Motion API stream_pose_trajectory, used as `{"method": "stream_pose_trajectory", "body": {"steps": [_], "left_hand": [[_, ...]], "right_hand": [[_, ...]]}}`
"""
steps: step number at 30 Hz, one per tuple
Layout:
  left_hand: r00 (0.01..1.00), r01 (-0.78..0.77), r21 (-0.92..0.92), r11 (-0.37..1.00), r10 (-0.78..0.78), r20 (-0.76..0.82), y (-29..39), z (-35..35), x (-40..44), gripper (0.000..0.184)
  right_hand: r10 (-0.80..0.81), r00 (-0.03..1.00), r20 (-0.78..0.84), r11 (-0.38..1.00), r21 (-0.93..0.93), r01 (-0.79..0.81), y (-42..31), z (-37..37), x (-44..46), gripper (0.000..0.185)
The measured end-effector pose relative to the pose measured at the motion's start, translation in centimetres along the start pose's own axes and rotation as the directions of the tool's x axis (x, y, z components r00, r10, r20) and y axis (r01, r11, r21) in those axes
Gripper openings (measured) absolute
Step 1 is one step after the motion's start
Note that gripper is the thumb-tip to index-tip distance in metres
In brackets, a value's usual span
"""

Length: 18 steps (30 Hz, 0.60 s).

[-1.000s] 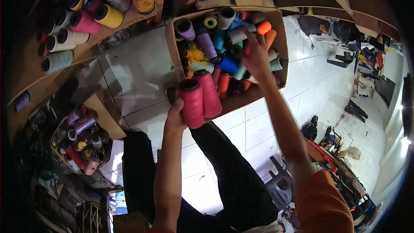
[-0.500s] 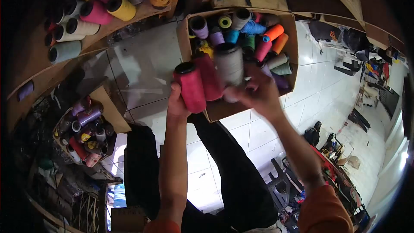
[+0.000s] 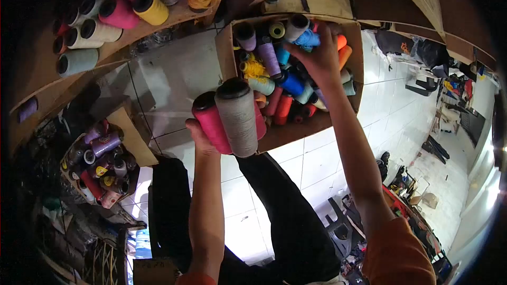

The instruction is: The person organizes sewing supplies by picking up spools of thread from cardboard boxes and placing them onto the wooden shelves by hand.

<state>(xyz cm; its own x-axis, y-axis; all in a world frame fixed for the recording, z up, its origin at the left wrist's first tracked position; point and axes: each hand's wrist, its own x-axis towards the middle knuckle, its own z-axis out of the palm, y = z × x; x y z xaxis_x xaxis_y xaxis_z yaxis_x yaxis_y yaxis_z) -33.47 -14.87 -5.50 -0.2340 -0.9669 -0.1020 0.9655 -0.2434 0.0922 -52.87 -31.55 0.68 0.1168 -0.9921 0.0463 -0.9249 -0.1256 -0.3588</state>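
Note:
My left hand (image 3: 200,138) is wrapped round a cluster of thread spools in front of the box. In it are a pink thread spool (image 3: 210,124) and a grey thread spool (image 3: 237,121) with a dark top. Part of another crimson spool (image 3: 260,124) shows behind the grey one. Over the far side of the cardboard box (image 3: 296,136), my right hand (image 3: 320,60) reaches in with thumb and fingers apart. Blue thread (image 3: 308,39) lies between them, and an orange spool (image 3: 344,55) is just right of the hand. Some spools beneath that hand are hidden.
More spools, including a yellow one (image 3: 151,9), stand on a wooden shelf (image 3: 142,34) at upper left. A smaller carton (image 3: 138,136) of spools sits at lower left. My legs flank the white tiled floor (image 3: 245,221). Clutter lies along the right.
The grey spool has gone from my right hand to my left, beside the pink ones. My left hand has lowered slightly; my right hand has moved up and away over the box.

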Motion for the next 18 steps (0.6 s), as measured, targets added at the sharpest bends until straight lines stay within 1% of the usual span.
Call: {"method": "stream_pose_trajectory", "body": {"steps": [2,4,5,6,7,9,10,11,12,13,14,15,17,18], "left_hand": [[0.997,-0.057,-0.019,0.998,0.056,-0.055,0.2,-0.8,-1.3,0.103],[0.996,-0.063,0.072,0.995,0.067,-0.058,0.6,0.2,-1.0,0.103],[0.996,-0.064,0.121,0.991,0.072,-0.059,0.9,0.6,-0.8,0.103],[0.994,-0.105,0.02,0.994,0.105,-0.003,1.0,0.5,-0.6,0.103],[0.989,-0.137,-0.082,0.987,0.14,0.041,0.9,0.6,-0.5,0.102],[0.976,-0.174,-0.251,0.952,0.2,0.081,1.0,1.4,-0.8,0.105],[0.97,-0.186,-0.321,0.928,0.225,0.088,1.1,2.0,-0.7,0.108],[0.991,-0.133,-0.111,0.985,0.131,-0.027,1.5,1.5,-1.3,0.116],[0.99,-0.022,0.083,0.996,0.033,-0.14,2.0,1.1,-1.9,0.124],[0.988,-0.034,0.075,0.997,0.045,-0.146,2.0,0.7,-2.1,0.127],[0.987,-0.041,0.065,0.997,0.051,-0.155,2.3,1.3,-2.0,0.131],[0.985,-0.048,0.056,0.997,0.057,-0.164,2.5,1.6,-2.0,0.134],[0.995,-0.066,-0.011,0.998,0.065,-0.078,2.9,1.5,-1.9,0.134],[0.997,-0.076,-0.046,0.996,0.074,-0.036,3.2,1.6,-1.8,0.134]], "right_hand": [[-0.037,0.999,0.031,0.984,-0.175,0.042,1.4,4.8,2.0,0.069],[-0.038,0.999,-0.039,0.966,-0.259,0.026,1.9,8.4,2.5,0.072],[-0.021,0.992,-0.126,0.968,-0.252,-0.011,1.6,9.5,2.5,0.073],[-0.005,0.976,-0.216,0.971,-0.236,-0.047,1.3,10.4,2.8,0.073],[0.003,0.982,-0.187,0.973,-0.225,-0.046,1.6,10.7,2.6,0.071],[0.023,0.992,-0.12,0.98,-0.195,-0.046,1.3,9.4,1.8,0.066],[-0.005,0.997,-0.075,0.981,-0.192,-0.01,1.1,8.8,1.8,0.059],[-0.057,0.995,-0.077,0.982,-0.182,0.042,1.0,8.7,1.5,0.057],[-0.109,0.991,-0.082,0.98,-0.178,0.093,1.0,8.7,1.4,0.056],[-0.16,0.983,-0.086,0.974,-0.174,0.143,1.1,8.7,1.2,0.055],[-0.172,0.976,-0.134,0.974,-0.168,0.149,1.0,9.0,1.4,0.055],[-0.157,0.978,-0.138,0.978,-0.157,0.134,1.0,9.1,1.2,0.052],[-0.132,0.98,-0.149,0.985,-0.134,0.112,0.8,9.0,0.9,0.047],[-0.18,0.969,-0.169,0.979,-0.125,0.161,0.8,8.6,0.8,0.048]]}}
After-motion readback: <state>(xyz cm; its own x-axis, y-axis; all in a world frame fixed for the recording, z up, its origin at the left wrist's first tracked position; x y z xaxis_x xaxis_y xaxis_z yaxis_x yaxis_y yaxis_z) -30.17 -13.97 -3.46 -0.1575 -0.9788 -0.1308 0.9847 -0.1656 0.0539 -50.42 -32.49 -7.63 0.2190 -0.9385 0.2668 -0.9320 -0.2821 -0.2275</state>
